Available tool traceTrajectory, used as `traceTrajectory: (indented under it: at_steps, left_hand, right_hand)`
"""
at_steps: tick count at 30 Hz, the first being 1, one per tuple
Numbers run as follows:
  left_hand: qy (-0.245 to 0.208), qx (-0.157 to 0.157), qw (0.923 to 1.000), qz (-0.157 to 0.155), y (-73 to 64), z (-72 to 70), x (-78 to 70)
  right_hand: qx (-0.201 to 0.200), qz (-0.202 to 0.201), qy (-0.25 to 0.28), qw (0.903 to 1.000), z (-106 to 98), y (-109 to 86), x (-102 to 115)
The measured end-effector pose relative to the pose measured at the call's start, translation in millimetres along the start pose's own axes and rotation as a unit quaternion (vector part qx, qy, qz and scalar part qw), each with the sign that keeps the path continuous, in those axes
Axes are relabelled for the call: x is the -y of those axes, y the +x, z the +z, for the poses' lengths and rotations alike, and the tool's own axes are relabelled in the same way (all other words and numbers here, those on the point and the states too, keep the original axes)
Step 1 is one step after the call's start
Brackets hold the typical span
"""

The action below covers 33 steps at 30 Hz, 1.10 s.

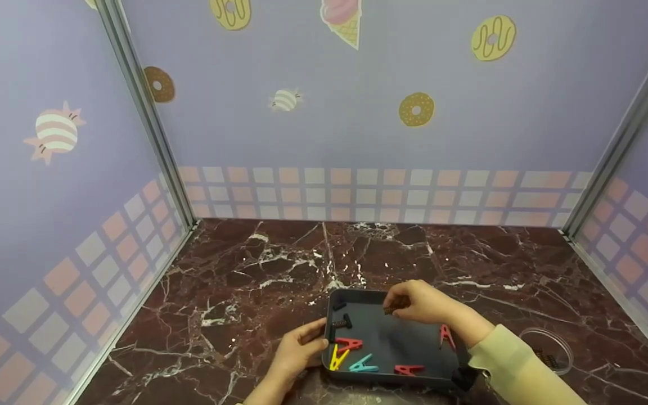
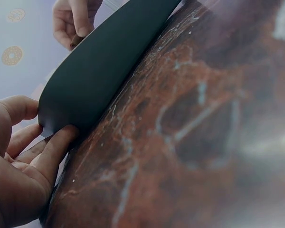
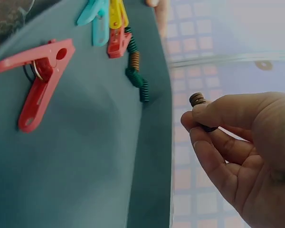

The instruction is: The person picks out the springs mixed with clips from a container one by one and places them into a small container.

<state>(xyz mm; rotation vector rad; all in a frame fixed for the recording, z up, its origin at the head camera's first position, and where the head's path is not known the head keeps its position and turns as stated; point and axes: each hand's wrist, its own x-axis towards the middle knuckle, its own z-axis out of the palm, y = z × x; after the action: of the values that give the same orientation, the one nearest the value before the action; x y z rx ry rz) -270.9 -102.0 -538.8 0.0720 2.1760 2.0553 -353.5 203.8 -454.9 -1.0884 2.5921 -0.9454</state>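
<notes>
A shallow black tray lies on the marbled tabletop. At its left side my left hand grips the edge, and the left wrist view shows its fingertips against the tray's dark outer wall. Above the far part of the tray, my right hand pinches a small dark coil spring between thumb and fingers. Inside the tray are red clips, a yellow clip and a turquoise clip. Several springs, some dark green and one copper-coloured, line the tray's left side.
To the tray's right stands a round clear container with dark springs in it. Patterned lilac panels close in the table at the back and both sides, joined by metal posts.
</notes>
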Motion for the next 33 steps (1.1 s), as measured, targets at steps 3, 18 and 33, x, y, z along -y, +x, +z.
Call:
traceTrajectory:
  at_steps: [3,18,33]
  left_hand:
    - [0.008,-0.001,1.0000,-0.002,0.1,-0.6,-0.2]
    - [0.035,-0.007,0.9994,0.000,2.5,-1.3,2.7]
    - [0.017,-0.004,0.9998,0.003,0.6,-0.6,0.4]
  right_hand:
    - [-0.015,0.007,0.018,0.9997,-0.4,-7.8,-3.2]
    - [-0.077,0.021,0.079,0.9936,1.6,-43.8,-15.2]
    - [-0.123,0.051,0.125,0.9832,-12.1,-82.4,-25.1]
